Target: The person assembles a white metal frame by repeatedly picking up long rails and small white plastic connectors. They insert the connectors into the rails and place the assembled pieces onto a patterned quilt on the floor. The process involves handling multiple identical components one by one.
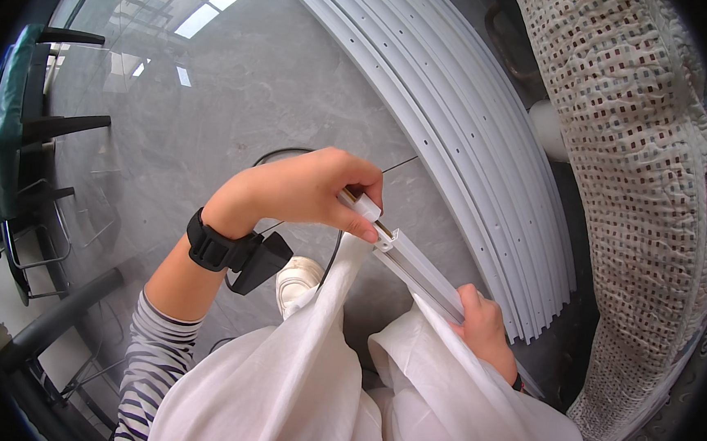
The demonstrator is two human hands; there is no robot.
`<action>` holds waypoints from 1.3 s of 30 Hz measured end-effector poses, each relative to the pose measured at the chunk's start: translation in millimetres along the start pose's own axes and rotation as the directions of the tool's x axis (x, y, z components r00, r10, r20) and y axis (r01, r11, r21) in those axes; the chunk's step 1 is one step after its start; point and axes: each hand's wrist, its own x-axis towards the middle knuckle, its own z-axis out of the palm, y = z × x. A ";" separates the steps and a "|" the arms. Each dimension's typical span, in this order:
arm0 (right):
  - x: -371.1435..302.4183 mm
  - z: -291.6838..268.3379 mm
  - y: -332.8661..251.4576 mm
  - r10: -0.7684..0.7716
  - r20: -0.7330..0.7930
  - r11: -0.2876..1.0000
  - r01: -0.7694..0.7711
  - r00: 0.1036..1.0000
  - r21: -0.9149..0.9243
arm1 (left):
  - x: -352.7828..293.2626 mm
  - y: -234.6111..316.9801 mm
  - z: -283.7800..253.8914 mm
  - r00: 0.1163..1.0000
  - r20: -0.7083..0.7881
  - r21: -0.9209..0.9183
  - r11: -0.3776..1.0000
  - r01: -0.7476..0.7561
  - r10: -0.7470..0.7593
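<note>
White rail (425,275) is just left of the long strips (457,146); left fingers (353,222) pinch the small block (363,206) at its end, right fingers (470,301) clamp the rail, guessing so it won't wobble.

Left hand (335,188), pinching small white block (363,208); right hand (484,324), gripping white channel rail (425,272); long white strips (450,129), grey floor (248,90); patterned quilted cover (620,157).
</note>
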 end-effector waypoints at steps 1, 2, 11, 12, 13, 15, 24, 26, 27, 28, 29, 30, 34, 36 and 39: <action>0.2 0.2 -0.2 -0.003 -0.004 1.000 0.003 1.000 -0.006 | 0.2 0.2 0.0 1.000 0.007 -0.002 1.000 -0.001 0.001; 0.3 0.3 -0.5 -0.006 -0.008 1.000 0.006 1.000 -0.012 | 0.3 -0.3 0.3 1.000 0.010 -0.010 1.000 -0.011 0.011; 6.9 6.5 -1.4 -0.078 0.009 0.996 0.078 0.997 -0.037 | 7.1 -4.7 15.0 0.997 0.068 -0.016 0.999 -0.035 0.036; 7.4 6.3 -1.7 -0.074 0.011 0.997 0.074 0.997 -0.036 | 7.7 -5.5 16.7 0.998 0.055 -0.007 0.999 -0.033 0.033; 7.6 5.7 -2.2 -0.069 0.012 0.997 0.069 0.998 -0.036 | 8.0 -6.6 18.4 0.999 0.043 0.002 0.999 -0.032 0.032; 8.4 5.1 -1.9 -0.059 0.022 0.998 0.060 0.998 -0.035 | 8.4 -12.9 23.0 0.997 -0.006 0.020 0.997 -0.072 0.072; 6.6 6.0 3.9 -0.016 0.060 0.999 0.018 0.998 -0.040 | 11.8 -9.3 27.5 0.998 0.047 0.002 1.000 0.029 -0.029; 9.3 6.2 3.3 -0.023 0.062 0.999 0.024 0.998 -0.029 | 12.3 -11.8 26.9 0.998 0.045 0.004 0.999 0.033 -0.033; 10.0 7.3 2.9 -0.016 0.063 1.000 0.018 0.998 -0.021 | 12.1 -13.1 26.5 0.999 0.040 0.009 0.999 0.036 -0.037; 11.2 8.6 2.7 -0.009 0.062 1.000 0.010 0.998 -0.015 | 12.9 -14.0 25.0 0.999 0.034 0.015 0.999 0.037 -0.037; 12.7 9.7 2.0 -0.002 0.062 1.000 0.003 0.998 -0.009 | 14.4 -14.8 22.6 0.998 0.037 0.029 0.998 0.050 -0.051; 14.9 10.4 0.5 0.031 0.062 1.000 -0.031 0.998 0.003 | 16.6 -15.9 19.4 0.997 0.039 0.043 0.997 0.063 -0.065; 31.8 10.1 -13.4 0.097 0.027 0.993 -0.099 0.995 0.066 | 15.7 -22.1 -2.0 0.994 -0.004 -0.016 0.994 0.108 -0.108; 41.4 7.2 -15.6 0.078 -0.029 0.994 -0.075 0.997 0.084 | 9.4 -29.6 -10.0 0.991 -0.043 -0.324 0.940 0.104 -0.125; 53.5 2.8 -17.8 0.016 -0.114 0.996 -0.006 0.993 0.088 | 7.1 -45.1 -0.1 0.976 -0.136 -0.601 0.797 0.056 -0.172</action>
